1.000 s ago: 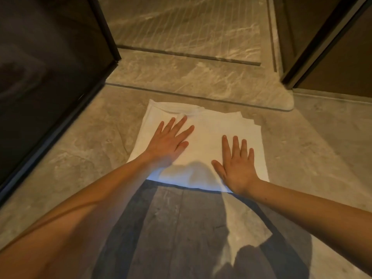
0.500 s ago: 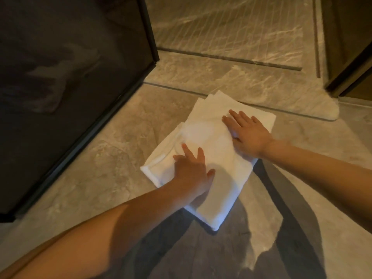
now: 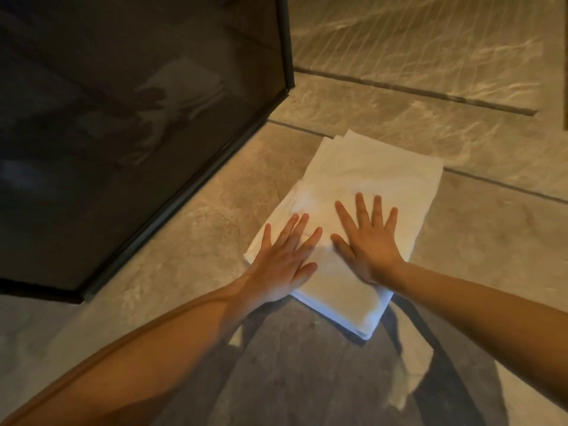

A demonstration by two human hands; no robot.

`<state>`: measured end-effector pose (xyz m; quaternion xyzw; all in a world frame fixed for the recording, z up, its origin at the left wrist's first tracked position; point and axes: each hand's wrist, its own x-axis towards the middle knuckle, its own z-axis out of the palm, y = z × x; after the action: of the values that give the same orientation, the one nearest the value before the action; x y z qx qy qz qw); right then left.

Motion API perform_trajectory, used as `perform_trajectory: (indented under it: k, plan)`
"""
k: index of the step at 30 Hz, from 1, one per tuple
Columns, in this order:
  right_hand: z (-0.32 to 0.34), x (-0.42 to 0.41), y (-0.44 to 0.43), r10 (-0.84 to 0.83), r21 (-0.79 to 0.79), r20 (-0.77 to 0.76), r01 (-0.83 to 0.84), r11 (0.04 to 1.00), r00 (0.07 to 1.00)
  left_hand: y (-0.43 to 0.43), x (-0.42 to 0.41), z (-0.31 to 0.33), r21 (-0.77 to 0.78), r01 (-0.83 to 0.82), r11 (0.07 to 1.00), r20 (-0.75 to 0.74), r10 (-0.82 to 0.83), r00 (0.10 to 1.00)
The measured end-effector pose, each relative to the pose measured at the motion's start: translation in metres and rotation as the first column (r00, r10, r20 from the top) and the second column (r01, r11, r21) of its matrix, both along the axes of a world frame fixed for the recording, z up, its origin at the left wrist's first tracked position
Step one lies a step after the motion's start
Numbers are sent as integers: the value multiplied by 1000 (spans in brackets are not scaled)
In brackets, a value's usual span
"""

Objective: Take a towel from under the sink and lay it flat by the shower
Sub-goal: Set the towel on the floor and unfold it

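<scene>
A folded white towel (image 3: 362, 216) lay on the stone floor (image 3: 190, 241), its far corner near the shower threshold (image 3: 415, 90), beside the dark glass panel (image 3: 123, 118). The left hand (image 3: 282, 259) and right hand (image 3: 368, 247) pressed flat on it, fingers spread, gripping nothing. The towel sat askew and layered, so pushing could probably bunch the folds or slide it on the smooth floor. Half a second before, the right hand had been farther up the towel and the left curled nearer its edge.
</scene>
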<state>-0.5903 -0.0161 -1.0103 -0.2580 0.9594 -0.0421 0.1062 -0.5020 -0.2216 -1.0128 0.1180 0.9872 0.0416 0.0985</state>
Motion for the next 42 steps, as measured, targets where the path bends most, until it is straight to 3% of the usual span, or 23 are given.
perform_trajectory:
  k: [3,6,11,14,18,21,26,29,35,38,40,42]
  plan:
    - [-2,-1,0,-13,5,-3,13,1000,1000,-10,-3,9,161,7,987,36,-13,999]
    - [-3,-2,1,-16,13,0,16,1000,1000,-26,9,20,366,-104,925,21,104,994]
    - [-1,-1,0,-6,22,-11,6,1000,1000,-42,14,39,561,-498,661,162,502,850]
    - [0,-2,0,-14,28,-5,14,1000,1000,-48,10,47,575,-582,575,251,553,795]
    - [0,-1,1,-13,34,-3,13,999,1000,-53,5,47,456,-684,570,373,575,728]
    - [1,-1,2,-13,39,10,13,999,1000,-55,6,49,475,-665,577,385,542,746]
    - [0,-1,2,-13,35,11,12,999,1000,-59,16,57,530,-487,694,145,492,858]
    - [-1,-1,3,-13,32,-1,13,999,1000,-55,19,56,546,-531,648,234,491,839]
    - [-2,-2,2,-12,27,-9,13,1000,1000,-47,15,54,421,-574,702,328,472,819]
    - [-2,-2,2,-8,30,-6,9,1000,1000,-42,10,57,494,-651,576,397,517,758]
    - [-3,-2,2,-8,33,-9,8,999,1000,-40,5,64,528,-745,407,533,524,664]
    - [-4,-2,3,-6,34,-7,6,999,1000,-41,3,73,561,-790,246,694,380,611]
